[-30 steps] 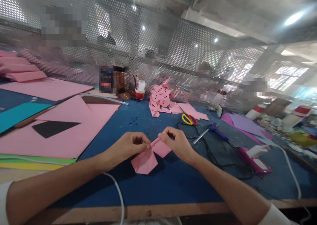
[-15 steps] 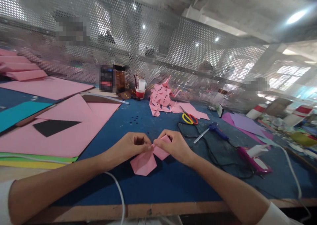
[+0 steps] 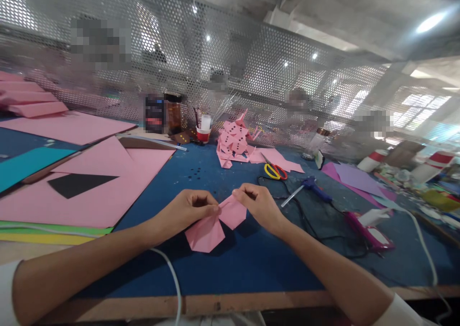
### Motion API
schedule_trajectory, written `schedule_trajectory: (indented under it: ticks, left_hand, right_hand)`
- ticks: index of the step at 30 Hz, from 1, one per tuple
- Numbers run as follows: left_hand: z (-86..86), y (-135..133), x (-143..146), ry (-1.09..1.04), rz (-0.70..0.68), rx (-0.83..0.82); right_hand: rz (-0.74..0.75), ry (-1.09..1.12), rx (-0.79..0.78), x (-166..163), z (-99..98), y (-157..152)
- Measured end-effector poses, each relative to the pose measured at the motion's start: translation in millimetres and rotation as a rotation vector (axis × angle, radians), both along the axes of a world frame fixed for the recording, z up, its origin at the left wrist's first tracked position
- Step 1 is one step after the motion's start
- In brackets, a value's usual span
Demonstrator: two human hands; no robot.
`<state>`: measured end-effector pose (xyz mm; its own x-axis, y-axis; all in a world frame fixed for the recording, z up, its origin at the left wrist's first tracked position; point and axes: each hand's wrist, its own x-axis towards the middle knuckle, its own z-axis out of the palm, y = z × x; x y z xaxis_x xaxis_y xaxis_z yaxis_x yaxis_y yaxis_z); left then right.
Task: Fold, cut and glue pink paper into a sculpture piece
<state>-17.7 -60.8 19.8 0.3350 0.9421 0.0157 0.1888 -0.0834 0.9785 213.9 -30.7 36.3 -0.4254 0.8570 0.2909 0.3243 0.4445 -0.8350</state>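
Both my hands hold a small folded pink paper piece just above the blue table mat. My left hand pinches its middle fold with curled fingers. My right hand pinches the upper right flap, fingers closed on the paper. The lower part of the paper hangs toward the mat below my left hand.
Large pink sheets with a black triangle lie left. A pile of pink dotted paper shapes sits at the back, yellow-red scissors beside it. A blue tool, a pink glue gun and cables lie right. A perforated metal screen backs the table.
My right hand has shifted slightly right and up, opening the right flap of the pink paper out wider. The left hand keeps its pinch in nearly the same place.
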Motion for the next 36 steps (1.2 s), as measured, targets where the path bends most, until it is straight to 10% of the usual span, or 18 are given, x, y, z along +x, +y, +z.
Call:
schedule_trajectory:
  ticks: [36]
  left_hand:
    - [3.2,-4.0,1.4,0.064,-0.015,0.094]
  right_hand:
    - [0.114,0.021,-0.089,-4.0,0.1,-4.8]
